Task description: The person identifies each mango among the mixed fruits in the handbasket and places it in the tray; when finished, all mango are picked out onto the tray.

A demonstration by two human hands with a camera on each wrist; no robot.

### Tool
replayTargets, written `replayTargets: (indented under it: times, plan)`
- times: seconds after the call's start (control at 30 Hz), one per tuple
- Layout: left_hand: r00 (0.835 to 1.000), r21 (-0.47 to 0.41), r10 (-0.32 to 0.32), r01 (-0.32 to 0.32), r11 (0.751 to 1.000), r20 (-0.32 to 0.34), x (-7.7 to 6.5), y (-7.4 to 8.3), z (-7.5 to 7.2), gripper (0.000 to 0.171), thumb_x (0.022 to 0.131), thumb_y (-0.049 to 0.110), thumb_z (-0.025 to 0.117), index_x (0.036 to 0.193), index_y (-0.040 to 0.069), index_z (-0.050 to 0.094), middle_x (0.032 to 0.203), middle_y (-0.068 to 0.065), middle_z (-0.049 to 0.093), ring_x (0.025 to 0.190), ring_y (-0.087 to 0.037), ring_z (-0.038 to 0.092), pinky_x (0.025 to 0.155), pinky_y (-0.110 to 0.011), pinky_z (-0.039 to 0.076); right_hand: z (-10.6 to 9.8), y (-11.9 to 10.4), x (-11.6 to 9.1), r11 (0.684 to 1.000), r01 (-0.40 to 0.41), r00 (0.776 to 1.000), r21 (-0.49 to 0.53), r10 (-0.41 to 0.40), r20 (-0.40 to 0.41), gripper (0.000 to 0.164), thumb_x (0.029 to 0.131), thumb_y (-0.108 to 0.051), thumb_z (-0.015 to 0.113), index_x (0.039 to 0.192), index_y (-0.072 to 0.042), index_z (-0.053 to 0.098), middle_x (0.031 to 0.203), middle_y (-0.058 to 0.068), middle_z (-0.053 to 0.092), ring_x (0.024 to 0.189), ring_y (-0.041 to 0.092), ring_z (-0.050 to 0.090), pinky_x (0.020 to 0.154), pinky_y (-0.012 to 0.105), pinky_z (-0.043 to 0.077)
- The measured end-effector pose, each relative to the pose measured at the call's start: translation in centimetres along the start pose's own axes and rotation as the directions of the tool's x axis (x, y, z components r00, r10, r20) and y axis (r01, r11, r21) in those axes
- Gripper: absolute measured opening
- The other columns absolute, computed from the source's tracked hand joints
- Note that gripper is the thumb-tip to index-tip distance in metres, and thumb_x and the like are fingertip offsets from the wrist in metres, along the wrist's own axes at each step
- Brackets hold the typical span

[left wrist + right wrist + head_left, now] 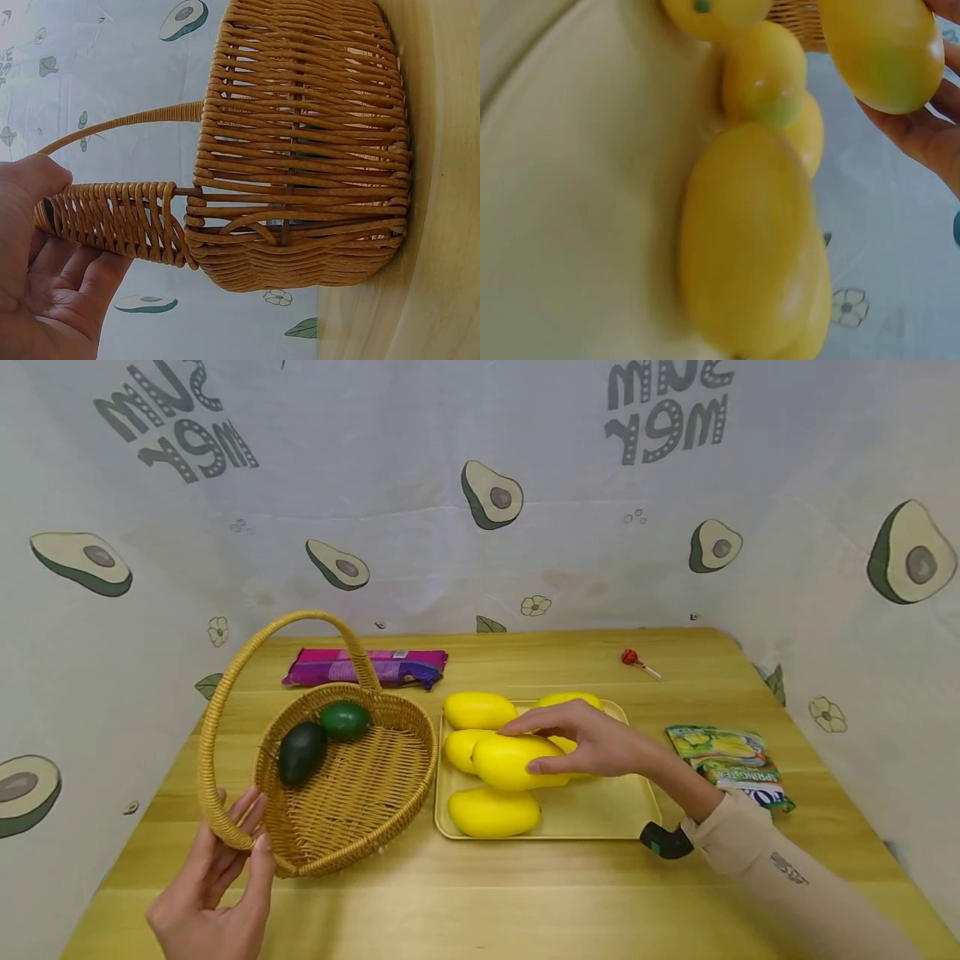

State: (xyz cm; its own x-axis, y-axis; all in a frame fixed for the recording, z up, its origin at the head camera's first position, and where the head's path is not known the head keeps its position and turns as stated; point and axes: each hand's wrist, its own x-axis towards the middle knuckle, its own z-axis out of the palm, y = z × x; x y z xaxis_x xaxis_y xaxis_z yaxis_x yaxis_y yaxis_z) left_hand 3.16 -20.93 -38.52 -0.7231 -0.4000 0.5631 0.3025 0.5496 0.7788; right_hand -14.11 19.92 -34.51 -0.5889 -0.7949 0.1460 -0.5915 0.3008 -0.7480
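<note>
My left hand [213, 893] grips the handle [212, 760] of a wicker basket [367, 797] near its base, thumb on one side and fingers on the other in the left wrist view. Inside the basket, at its left and back, lie a dark green avocado [302, 753] and a smaller green fruit [345, 721]. With thumb and fingers, my right hand [600, 739] holds a yellow mango [506, 762] above a yellow tray [615, 814]. In the right wrist view that held mango [889, 56] hangs apart from the tray. Several other mangoes [493, 812] lie there, some partly hidden by my hand.
Behind the basket lies a purple-pink packet [367, 668]. A red lollipop [632, 657] is at the back right, and a green snack bag [727, 760] lies right of the tray. By my right sleeve sits a black object [666, 841]. A printed curtain [420, 602] surrounds the table.
</note>
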Motion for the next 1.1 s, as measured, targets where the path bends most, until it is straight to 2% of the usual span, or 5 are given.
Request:
replayTargets:
  times: [0.13,0.5,0.73,0.97,1.1]
  plan:
    - [0.999,-0.026,0.040,-0.040,0.999,-0.003,0.2,-0.2,0.1,0.073,0.090,-0.021,0.067,0.156,0.009,0.057,0.134,-0.013,0.073,0.115,-0.005,0.075,0.089,-0.016,0.060,0.3,0.6,-2.7,0.999,0.012,0.998,-0.046,-0.015,-0.069,0.049,0.098,-0.010,0.082,0.144,-0.005,0.069,0.143,0.006,0.071,0.131,0.019,0.066,0.111,0.025,0.055]
    - [1.000,0.000,-0.003,0.003,1.000,-0.002,0.2,-0.2,0.1,0.075,0.091,-0.020,0.069,0.157,0.013,0.056,0.134,-0.005,0.073,0.112,-0.002,0.075,0.088,-0.016,0.061,1.2,1.1,-7.4,0.993,-0.021,0.989,-0.117,0.004,-0.147,0.045,0.095,-0.009,0.084,0.139,-0.012,0.073,0.135,0.002,0.075,0.123,0.014,0.070,0.105,0.019,0.057]
    - [0.998,-0.051,0.053,-0.055,0.997,-0.037,0.3,-0.3,0.1,0.073,0.088,-0.024,0.067,0.153,0.008,0.059,0.130,-0.007,0.075,0.109,-0.005,0.077,0.086,-0.016,0.061,1.9,1.4,-9.0,0.985,-0.043,0.984,-0.167,0.013,-0.176,0.045,0.095,-0.009,0.084,0.138,-0.012,0.074,0.134,0.002,0.076,0.123,0.015,0.071,0.107,0.017,0.055]
    - [1.000,-0.017,0.023,-0.023,1.000,-0.013,0.2,-0.2,0.0,0.073,0.089,-0.020,0.068,0.155,0.011,0.058,0.132,-0.002,0.074,0.109,-0.003,0.076,0.087,-0.016,0.061,2.6,1.7,-9.9,0.978,-0.083,0.978,-0.189,0.044,-0.202,0.045,0.095,-0.012,0.085,0.138,-0.014,0.074,0.134,0.002,0.076,0.125,0.015,0.071,0.108,0.015,0.053]
    - [0.999,-0.039,0.039,-0.040,0.998,-0.033,0.3,-0.2,0.1,0.072,0.088,-0.022,0.068,0.152,0.009,0.060,0.130,-0.005,0.075,0.108,-0.005,0.077,0.086,-0.016,0.061,2.9,1.9,-10.1,0.971,-0.102,0.975,-0.218,0.055,-0.214,0.046,0.095,-0.015,0.085,0.139,-0.013,0.074,0.135,0.002,0.075,0.125,0.018,0.071,0.110,0.015,0.051]
